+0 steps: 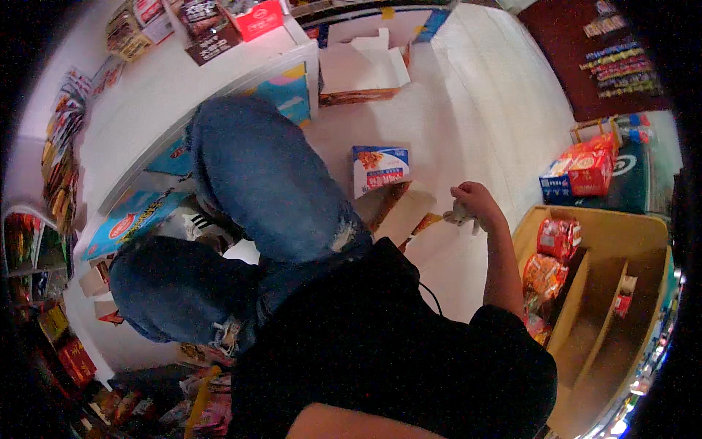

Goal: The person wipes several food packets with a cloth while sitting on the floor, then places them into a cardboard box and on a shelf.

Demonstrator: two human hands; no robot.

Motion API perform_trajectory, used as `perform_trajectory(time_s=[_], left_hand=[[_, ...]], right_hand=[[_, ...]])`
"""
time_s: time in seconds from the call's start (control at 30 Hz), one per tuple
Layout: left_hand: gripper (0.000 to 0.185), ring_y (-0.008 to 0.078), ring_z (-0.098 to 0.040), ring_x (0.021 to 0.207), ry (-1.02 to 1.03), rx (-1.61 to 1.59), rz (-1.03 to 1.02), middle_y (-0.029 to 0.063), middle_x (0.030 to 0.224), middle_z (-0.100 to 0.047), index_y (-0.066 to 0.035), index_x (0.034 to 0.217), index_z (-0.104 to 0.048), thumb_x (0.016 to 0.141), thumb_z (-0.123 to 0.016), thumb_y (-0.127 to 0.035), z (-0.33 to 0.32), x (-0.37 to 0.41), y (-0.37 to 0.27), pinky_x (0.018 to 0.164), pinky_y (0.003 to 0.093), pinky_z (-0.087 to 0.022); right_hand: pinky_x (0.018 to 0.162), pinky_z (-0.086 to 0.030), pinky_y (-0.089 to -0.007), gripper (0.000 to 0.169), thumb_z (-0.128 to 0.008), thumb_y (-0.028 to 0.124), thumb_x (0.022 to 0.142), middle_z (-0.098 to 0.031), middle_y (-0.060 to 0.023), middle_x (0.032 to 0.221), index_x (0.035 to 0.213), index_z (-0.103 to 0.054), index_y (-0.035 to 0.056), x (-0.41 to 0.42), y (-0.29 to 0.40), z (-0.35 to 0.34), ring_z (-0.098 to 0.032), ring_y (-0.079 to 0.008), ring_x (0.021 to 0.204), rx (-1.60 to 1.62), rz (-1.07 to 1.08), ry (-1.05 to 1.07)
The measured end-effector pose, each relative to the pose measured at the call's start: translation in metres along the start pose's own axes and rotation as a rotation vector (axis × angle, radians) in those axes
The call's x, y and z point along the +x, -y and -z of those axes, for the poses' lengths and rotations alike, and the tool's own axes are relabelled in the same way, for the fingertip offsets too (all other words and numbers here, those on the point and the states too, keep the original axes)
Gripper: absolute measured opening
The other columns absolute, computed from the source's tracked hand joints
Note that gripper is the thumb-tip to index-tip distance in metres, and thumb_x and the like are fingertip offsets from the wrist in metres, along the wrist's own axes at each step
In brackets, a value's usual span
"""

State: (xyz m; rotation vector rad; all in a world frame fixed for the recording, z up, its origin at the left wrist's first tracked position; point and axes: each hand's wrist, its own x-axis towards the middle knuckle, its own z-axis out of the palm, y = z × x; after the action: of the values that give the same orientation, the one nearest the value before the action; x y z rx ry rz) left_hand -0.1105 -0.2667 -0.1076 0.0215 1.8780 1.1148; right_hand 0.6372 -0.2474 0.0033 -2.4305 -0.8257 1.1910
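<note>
My right hand (476, 204) is closed around a small crumpled pale grey thing (460, 215), likely a cloth, held above the white floor. Beneath and left of it lies an open cardboard box (407, 211), partly hidden by my knee. A blue-and-white printed carton panel (380, 167) with a food picture and writing stands beside that box. Only a bare stretch of my left arm (356, 422) shows at the bottom edge; the left hand is out of view. My bent legs in blue jeans (269, 181) fill the middle left.
A wooden divided bin (595, 324) with red and orange packets (545, 277) stands at right. Red packaging (587, 167) sits beyond it. An open carton (359, 71) lies ahead by a white shelf unit (148, 99) with packaged goods. More packets (208, 403) crowd the lower left.
</note>
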Motion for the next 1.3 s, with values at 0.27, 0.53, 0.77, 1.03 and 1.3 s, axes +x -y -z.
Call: perform_trajectory(time_s=[0.27,0.53,0.77,1.03,1.3], left_hand=[[0.051,0.0295,-0.049,0.106,-0.033,0.21,-0.008,0.0139,0.117,-0.052,-0.004,0.125,-0.043,0.087,-0.042,-0.038,0.011,0.002,-0.019,0.091,0.0411,-0.039],[0.049,0.0294,-0.048,0.108,-0.036,0.324,0.018,0.0142,0.119,-0.051,-0.003,0.125,-0.043,0.087,-0.042,-0.034,0.009,-0.004,-0.012,0.093,0.0405,-0.038],[0.048,0.0293,-0.048,0.11,0.021,0.416,0.063,0.0146,0.12,-0.05,-0.002,0.126,-0.042,0.087,-0.043,-0.03,0.01,-0.018,0.015,0.094,0.04,-0.037],[0.046,0.0291,-0.047,0.112,0.052,0.437,0.062,0.0149,0.121,-0.049,-0.001,0.126,-0.041,0.088,-0.043,-0.026,-0.003,-0.015,0.045,0.096,0.0394,-0.036],[0.045,0.029,-0.046,0.114,-0.029,0.475,-0.064,0.0153,0.123,-0.049,0.0,0.127,-0.04,0.088,-0.043,-0.022,0.008,-0.019,0.049,0.098,0.0388,-0.035]], right_hand=[[0.069,-0.049,-0.0348,0.035,-0.062,0.041,0.077,-0.065,-0.0105,0.081,0.089,-0.065,0.0083,-0.007,0.021,0.003,-0.063,-0.0231,0.075,-0.456,0.029,-0.155],[0.072,-0.048,-0.0393,0.042,-0.059,0.049,0.076,-0.065,-0.0122,0.086,0.091,-0.065,0.01,-0.01,0.097,0.006,-0.062,-0.0291,0.082,-0.534,0.128,-0.054],[0.068,-0.048,-0.0448,0.038,-0.06,0.038,0.079,-0.064,-0.0165,0.084,0.101,-0.057,0.0066,-0.005,0.121,-0.025,-0.062,-0.0326,0.079,-0.998,0.279,-0.261],[0.071,-0.047,-0.0428,0.037,-0.057,0.034,0.081,-0.064,-0.0158,0.085,0.101,-0.058,0.0028,0.095,0.082,-0.169,-0.061,-0.0314,0.083,-1.134,0.501,0.002],[0.076,-0.046,-0.0417,0.033,-0.049,0.034,0.086,-0.065,-0.0135,0.085,0.092,-0.064,0.0047,0.141,0.09,-0.171,-0.06,-0.0297,0.087,-1.104,0.553,-0.103]])
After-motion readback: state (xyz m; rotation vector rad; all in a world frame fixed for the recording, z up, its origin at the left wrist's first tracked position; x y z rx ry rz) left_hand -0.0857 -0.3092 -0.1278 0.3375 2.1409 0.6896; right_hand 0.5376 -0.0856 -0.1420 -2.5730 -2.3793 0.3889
